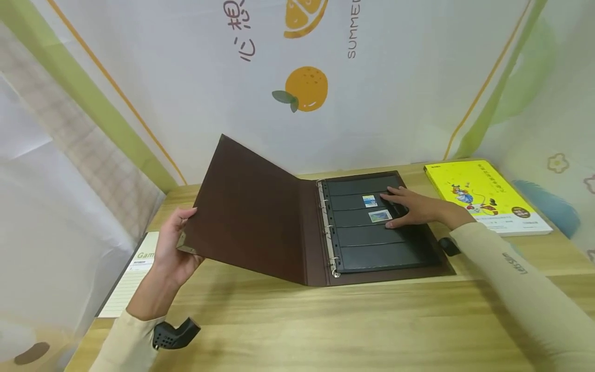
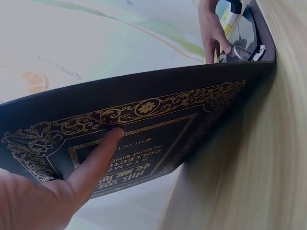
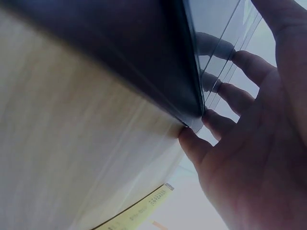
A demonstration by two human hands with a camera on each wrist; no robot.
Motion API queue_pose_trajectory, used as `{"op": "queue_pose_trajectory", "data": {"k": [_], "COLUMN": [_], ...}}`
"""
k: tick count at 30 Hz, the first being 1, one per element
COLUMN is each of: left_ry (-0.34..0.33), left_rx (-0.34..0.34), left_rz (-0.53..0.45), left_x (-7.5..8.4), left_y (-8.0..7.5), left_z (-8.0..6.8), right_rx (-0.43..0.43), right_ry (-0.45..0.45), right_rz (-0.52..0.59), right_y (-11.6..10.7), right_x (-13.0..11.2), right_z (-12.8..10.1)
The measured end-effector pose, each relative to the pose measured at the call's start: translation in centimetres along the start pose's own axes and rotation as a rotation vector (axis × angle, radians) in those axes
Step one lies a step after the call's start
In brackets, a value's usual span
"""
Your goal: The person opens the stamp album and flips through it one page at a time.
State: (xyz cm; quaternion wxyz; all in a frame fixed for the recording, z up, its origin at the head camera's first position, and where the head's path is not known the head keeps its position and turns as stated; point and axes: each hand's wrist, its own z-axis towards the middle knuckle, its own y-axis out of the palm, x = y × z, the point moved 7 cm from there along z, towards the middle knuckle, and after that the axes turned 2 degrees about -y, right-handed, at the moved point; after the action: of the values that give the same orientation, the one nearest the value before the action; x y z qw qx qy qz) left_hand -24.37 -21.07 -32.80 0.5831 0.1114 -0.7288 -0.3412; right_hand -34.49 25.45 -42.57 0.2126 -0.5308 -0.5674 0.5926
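Brown and heavy, the album (image 1: 297,227) lies open on the wooden table (image 1: 325,320), and everything else is placed around it. The left hand (image 1: 174,248) grips the raised cover (image 1: 246,212) at its outer corner, thumb in front and fingers spread flat on the gold-printed outside (image 2: 144,139). The right hand (image 1: 411,206) rests with straight fingers on the dark pocket page (image 1: 372,227), just beside the two stamps (image 1: 375,209). If the left hand lets the cover slip, it can fall on the right hand or bend the page at the rings (image 1: 327,230). If the right fingers slide, they can push a stamp out of its pocket. A yellow book (image 1: 488,199) lies to the right of the album, and a notepad (image 1: 132,279) lies to its left.
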Motion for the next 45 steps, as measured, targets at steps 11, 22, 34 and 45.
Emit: {"op": "queue_pose_trajectory", "data": {"k": [11, 22, 34, 45], "left_ry": [0.01, 0.056, 0.167, -0.02], "left_rx": [0.163, 0.36, 0.525, 0.482], "left_rz": [0.311, 1.168, 1.697, 1.707], "left_x": [0.8, 2.9, 4.0, 2.1], "left_y": [-3.1, -2.1, -3.1, -6.5], "left_z": [-1.3, -1.8, -2.4, -1.7], "right_rx": [-0.016, -0.016, -0.026, -0.034], "right_ry": [0.003, 0.01, -0.005, -0.006], "right_rz": [0.011, 0.015, 0.03, 0.033], "right_y": [0.0, 0.1, 0.0, 0.0], "right_x": [-0.1, 0.3, 0.1, 0.0], "right_z": [-0.5, -0.5, -0.2, 0.0]}}
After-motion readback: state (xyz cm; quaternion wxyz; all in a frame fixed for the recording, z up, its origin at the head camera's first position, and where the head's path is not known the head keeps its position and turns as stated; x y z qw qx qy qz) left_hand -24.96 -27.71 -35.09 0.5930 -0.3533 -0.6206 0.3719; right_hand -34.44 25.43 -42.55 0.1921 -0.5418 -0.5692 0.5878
